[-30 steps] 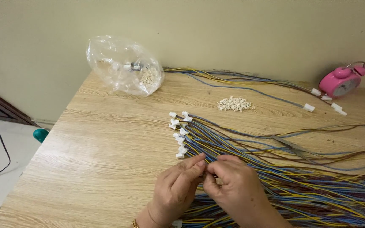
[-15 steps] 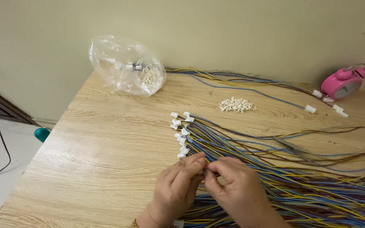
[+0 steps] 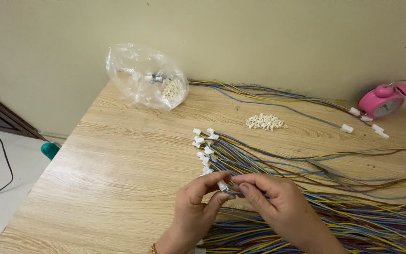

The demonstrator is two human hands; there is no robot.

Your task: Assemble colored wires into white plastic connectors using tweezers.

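Note:
My left hand (image 3: 197, 203) pinches a small white plastic connector (image 3: 222, 186) between thumb and fingers. My right hand (image 3: 278, 204) holds the thin coloured wires that run into that connector, fingertips meeting the left hand's. Just beyond them lies a cluster of several finished white connectors (image 3: 204, 143) on blue, yellow and brown wires. A thick spread of the same wires (image 3: 353, 221) covers the wooden table (image 3: 118, 188) to the right and beneath my hands.
A small heap of loose white connectors (image 3: 265, 122) lies further back. A clear plastic bag (image 3: 145, 77) with more of them sits at the far left corner. A pink alarm clock (image 3: 384, 101) stands at the far right by the wall. Table edge runs along the left.
My hands have stayed together over the wires; the white connector now shows between my fingertips, and the fingers have shifted slightly.

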